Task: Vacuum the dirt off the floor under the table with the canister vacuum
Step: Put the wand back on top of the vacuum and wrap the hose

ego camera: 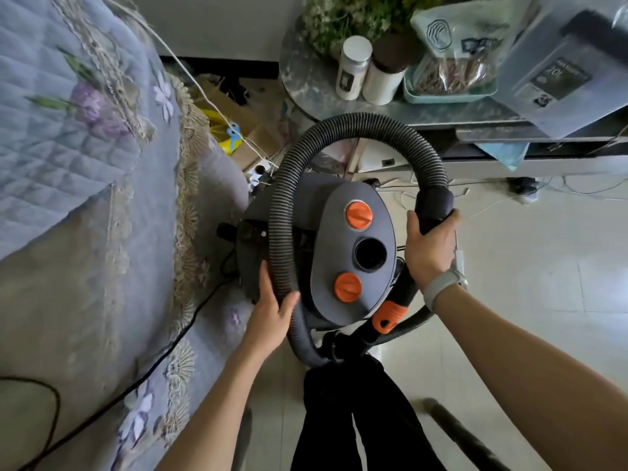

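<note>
Hands (429,248) grip looped, seemingly unplugged hose (356,125).

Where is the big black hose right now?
In the head view, the hose loops over the grey vacuum in the middle, below the table. The left hand holds one side and the right hand grips its end.

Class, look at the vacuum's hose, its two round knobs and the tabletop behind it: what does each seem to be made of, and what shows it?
Hose: probably flexible plastic, matte black; close ribs and an easy curve.
Knobs: likely hard moulded plastic, orange, slight sheen, with raised grip bars.
Tabletop: looks like marble or a marble-look surface; grey veining, polished.
</note>
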{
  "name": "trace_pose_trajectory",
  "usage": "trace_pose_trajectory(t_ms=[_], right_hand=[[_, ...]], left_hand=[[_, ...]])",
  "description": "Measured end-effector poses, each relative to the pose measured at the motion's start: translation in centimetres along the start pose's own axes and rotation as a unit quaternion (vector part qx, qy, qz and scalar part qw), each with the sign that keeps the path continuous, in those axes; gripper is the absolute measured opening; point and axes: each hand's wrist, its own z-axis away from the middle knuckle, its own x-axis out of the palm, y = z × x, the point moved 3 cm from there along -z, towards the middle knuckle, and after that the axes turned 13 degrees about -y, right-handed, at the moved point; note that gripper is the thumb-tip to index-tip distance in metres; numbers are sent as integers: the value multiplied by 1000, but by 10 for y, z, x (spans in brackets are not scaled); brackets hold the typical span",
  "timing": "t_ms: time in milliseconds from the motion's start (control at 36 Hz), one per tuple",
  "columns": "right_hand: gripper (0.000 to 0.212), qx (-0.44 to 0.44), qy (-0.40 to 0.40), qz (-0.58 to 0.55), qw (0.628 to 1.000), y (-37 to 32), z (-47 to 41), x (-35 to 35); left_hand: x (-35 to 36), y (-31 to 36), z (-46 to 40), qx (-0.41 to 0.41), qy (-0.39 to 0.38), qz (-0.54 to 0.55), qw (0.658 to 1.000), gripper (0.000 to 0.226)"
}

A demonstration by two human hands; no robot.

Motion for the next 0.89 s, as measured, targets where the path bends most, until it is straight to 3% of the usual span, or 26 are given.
trace_pose_trajectory(t_ms=[111, 250, 361, 528, 722, 889], right_hand=[[56, -26, -13, 24, 999, 3, 8, -1], [54, -35, -16, 19, 999, 7, 12, -2], [51, -31, -15, 17, 999, 10, 10, -5], [48, -3, -11, 4, 1000, 21, 5, 0], [53, 29, -33, 23, 999, 43, 5, 17], [53, 26, -11, -24, 999, 67, -6, 24]], left_hand=[[-29, 21, 0, 15, 151, 67, 986, 47], [-76, 62, -26, 76, 276, -1, 958, 42], [-95, 78, -49, 75, 264, -67, 959, 44], [-69, 58, -48, 75, 95, -78, 990, 71], [-105, 49, -82, 95, 164, -164, 968, 60], [-117, 32, -133, 39, 173, -153, 972, 54]])
